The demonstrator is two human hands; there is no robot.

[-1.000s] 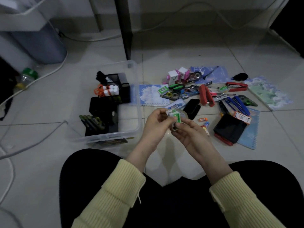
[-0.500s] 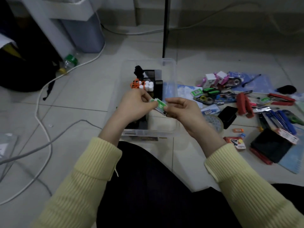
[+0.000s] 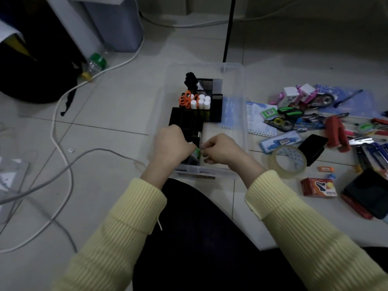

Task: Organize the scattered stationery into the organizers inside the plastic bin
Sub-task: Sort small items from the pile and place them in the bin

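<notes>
A clear plastic bin (image 3: 241, 106) stands on the tiled floor in front of my knees. Inside it are black mesh organizers (image 3: 216, 108) holding orange scissors (image 3: 185, 99), white tubes (image 3: 201, 102) and black markers (image 3: 190, 80). My left hand (image 3: 171, 147) and my right hand (image 3: 223, 151) meet over the bin's near end, above a black organizer (image 3: 189, 129). Both pinch a small green-and-white packet (image 3: 197, 152), which is mostly hidden by my fingers.
Scattered stationery lies on the floor at right: a clear tape roll (image 3: 288, 161), a red stapler (image 3: 337, 133), a red box (image 3: 319, 186), notebooks (image 3: 260, 120), pens, green scissors (image 3: 290, 111), black cases (image 3: 312, 147). White cables (image 3: 63, 156) run at left.
Both hands have carried the small green packet from the floor pile leftward and lowered it over the near end of the bin. The view has swung left with them.
</notes>
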